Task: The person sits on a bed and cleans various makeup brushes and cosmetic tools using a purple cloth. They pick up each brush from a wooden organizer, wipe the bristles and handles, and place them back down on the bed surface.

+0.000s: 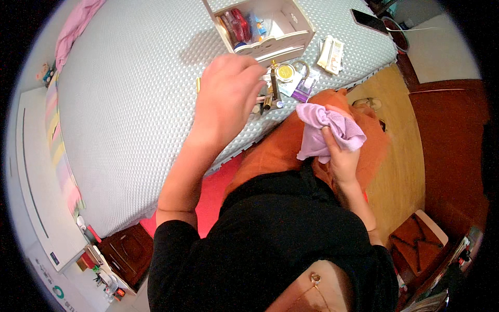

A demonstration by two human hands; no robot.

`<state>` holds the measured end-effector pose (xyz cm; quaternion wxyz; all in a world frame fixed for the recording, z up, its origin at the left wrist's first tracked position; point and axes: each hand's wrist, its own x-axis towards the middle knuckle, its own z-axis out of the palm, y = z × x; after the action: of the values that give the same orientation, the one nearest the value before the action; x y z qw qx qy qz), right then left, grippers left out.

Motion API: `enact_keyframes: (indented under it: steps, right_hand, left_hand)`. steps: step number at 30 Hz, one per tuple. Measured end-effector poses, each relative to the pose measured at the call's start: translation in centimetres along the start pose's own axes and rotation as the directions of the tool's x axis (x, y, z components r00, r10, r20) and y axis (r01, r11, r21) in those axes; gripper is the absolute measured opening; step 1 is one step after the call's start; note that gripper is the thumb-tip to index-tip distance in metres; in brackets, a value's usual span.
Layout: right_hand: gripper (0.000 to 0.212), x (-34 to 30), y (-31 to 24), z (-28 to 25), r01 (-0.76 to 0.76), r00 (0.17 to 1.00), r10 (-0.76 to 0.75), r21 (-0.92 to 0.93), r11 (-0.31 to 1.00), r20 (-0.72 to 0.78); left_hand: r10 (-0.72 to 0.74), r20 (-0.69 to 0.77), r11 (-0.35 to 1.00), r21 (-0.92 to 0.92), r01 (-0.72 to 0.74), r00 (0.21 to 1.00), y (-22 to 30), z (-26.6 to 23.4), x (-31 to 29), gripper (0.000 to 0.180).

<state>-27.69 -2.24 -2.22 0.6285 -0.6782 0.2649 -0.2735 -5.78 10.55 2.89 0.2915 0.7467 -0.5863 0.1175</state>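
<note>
My right hand (343,158) is closed around a crumpled lilac cloth (332,127), held above my orange-clad lap. My left hand (227,96) hovers over the bed's edge, back of the hand up and slightly blurred. Its fingers curl toward a cluster of small cosmetics, and their tips are partly hidden, so whether they hold anything cannot be seen. Beside them lie a dark slim tube (274,86), a round gold-topped compact (285,72) and a purple packet (301,95). Just behind stands a white open-topped box (275,46) with a red item (240,25) and other packets inside.
The bed (135,114) has a pale quilted cover. White packets (331,54) lie right of the box, with a phone (369,21) farther back. Sandals (367,103) rest on the wooden floor (405,140). A brown stool-like piece (418,242) stands at lower right.
</note>
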Motion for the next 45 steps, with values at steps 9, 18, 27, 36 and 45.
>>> enact_keyframes:
  steps: [9, 18, 27, 36, 45]
  right_hand:
    - [0.036, -0.5, -0.3, -0.6, 0.010, 1.000, -0.009, 0.070, 0.998, -0.012]
    - [0.037, -0.3, -0.2, -0.2, 0.028, 1.000, -0.027, 0.075, 0.997, -0.010]
    - [0.037, 0.1, 0.0, -0.8, 0.027, 0.999, -0.023, 0.119, 0.992, -0.029]
    - [0.047, 1.2, -2.2, -0.3, 0.094, 0.987, -0.049, 0.302, 0.949, -0.152]
    - [0.064, 0.4, -3.0, 0.5, 0.063, 0.993, -0.089, 0.286, 0.956, 0.079]
  left_hand:
    - [-0.035, 0.208, 0.981, 0.193, -0.006, 0.978, 0.9, 3.4, 2.3, 0.015]
    - [-0.173, 0.188, 0.983, 0.086, 0.160, 0.967, 1.7, 3.2, 1.6, 0.020]
    - [-0.403, -0.133, 0.880, -0.328, 0.343, 0.906, 3.6, -3.0, 0.3, 0.014]
    - [-0.491, 0.379, 0.000, -0.901, 0.435, 0.785, 7.7, 2.1, -2.7, 0.018]
    - [-0.364, 0.327, 0.377, -0.805, 0.459, 0.872, 8.7, 3.6, -2.3, 0.018]
